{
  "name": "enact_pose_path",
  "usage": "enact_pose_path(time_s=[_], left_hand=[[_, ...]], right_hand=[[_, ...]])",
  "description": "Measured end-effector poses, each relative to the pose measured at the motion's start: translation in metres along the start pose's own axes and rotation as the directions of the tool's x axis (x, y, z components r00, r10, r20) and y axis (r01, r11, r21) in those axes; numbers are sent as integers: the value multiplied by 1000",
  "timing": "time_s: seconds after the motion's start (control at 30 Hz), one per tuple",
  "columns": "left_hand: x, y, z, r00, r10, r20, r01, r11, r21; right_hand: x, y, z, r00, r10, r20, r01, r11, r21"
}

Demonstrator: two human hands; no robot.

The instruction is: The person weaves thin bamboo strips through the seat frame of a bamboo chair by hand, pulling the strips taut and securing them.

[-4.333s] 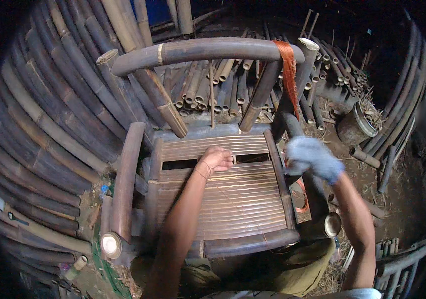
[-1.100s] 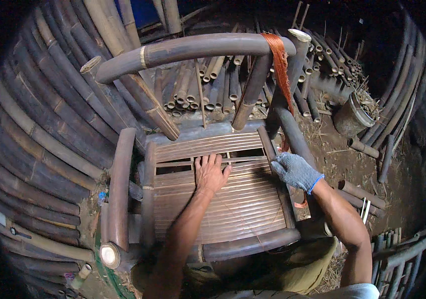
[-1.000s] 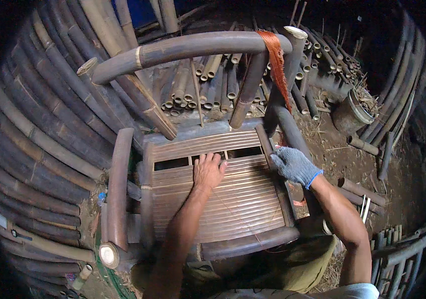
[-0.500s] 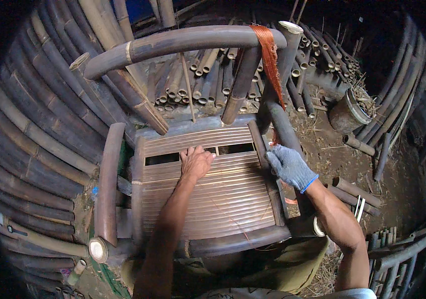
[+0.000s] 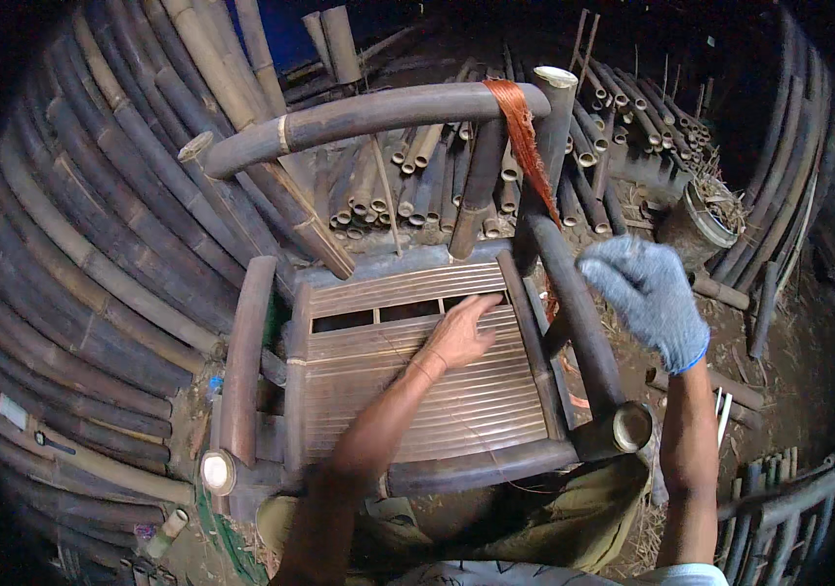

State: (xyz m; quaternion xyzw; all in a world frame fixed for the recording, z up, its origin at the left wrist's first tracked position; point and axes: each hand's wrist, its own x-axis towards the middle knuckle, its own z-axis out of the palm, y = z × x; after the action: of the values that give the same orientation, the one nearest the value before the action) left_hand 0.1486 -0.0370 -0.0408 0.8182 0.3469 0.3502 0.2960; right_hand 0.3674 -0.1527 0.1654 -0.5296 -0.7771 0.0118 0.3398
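Observation:
A dark bamboo chair (image 5: 368,116) stands in front of me, its seat made of narrow bamboo slats (image 5: 417,391). Near the back of the seat an open gap (image 5: 344,321) runs between slats, crossed by thin strips beneath. My left hand (image 5: 463,334), bare, rests over the slats at the right end of this gap, fingers apart and the forefinger stretched toward the right side rail. Raised to the right of the armrest (image 5: 574,313) is my right hand (image 5: 644,298) in a grey knit glove. Its fingers are pressed together; whatever they hold, if anything, cannot be made out.
Orange plastic strapping (image 5: 525,137) is wrapped round the chair's top rail and hangs down. Cut bamboo poles (image 5: 427,186) are stacked behind. A bucket of shavings (image 5: 701,225) stands at the far right. Long poles (image 5: 95,225) line the left side. A wristwatch (image 5: 51,442) lies at lower left.
My left hand has slid right along the gap. My right hand has lifted away from the chair's side, outward and up. The view has shifted a little.

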Motion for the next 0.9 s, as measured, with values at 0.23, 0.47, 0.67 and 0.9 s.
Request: enact_pose_path(time_s=[0.23,0.47,0.67,0.9], left_hand=[[27,-73,-61,949,-250,-193,300,906,299],[25,-178,-14,818,-493,298,322,821,472],[46,-159,6,757,-485,438,306,856,417],[48,-149,-24,613,-548,569,364,835,412]], right_hand=[[83,61,42,946,322,-48,-324,945,-44],[55,94,262,900,420,118,-309,805,-506],[50,143,338,674,254,694,86,906,-415],[46,150,369,534,82,841,-809,338,481]])
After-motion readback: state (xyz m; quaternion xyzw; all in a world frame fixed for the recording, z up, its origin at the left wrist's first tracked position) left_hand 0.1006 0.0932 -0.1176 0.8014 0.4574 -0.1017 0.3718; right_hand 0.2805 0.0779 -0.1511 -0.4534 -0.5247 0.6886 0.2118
